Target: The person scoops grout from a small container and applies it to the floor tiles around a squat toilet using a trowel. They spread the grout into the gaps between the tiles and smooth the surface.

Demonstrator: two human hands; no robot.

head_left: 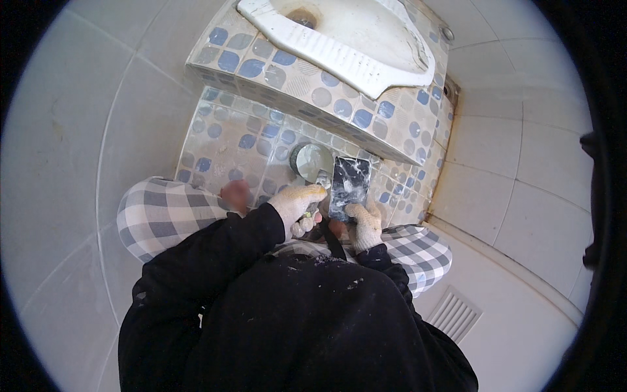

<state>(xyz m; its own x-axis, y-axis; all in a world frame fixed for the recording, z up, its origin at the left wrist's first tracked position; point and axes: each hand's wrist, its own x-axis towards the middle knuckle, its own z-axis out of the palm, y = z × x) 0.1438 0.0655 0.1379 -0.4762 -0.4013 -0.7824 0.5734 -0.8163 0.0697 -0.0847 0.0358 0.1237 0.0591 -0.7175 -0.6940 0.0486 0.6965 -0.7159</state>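
Note:
My left hand [297, 206], in a dusty knitted work glove, is closed, its fingers curled under and its thumb pointing right. A small grey-white piece [323, 179] shows just beyond the thumb; I cannot tell whether it is part of a tool in that hand. My right hand [366, 225], in a similar pale glove, grips the near end of a flat black rectangular plate [351, 181] smeared with white paste. Left of the plate, a round container [295, 164] with pale, whitish contents [315, 159] stands on the tiled floor.
A raised step [307, 98] with blue and grey patterned tiles lies ahead, with a white squat toilet [346, 65] set into it. Pale tiled walls [147, 124] close in on both sides. My checked trouser knees [166, 212] flank my hands. A white slatted vent [454, 315] is at lower right.

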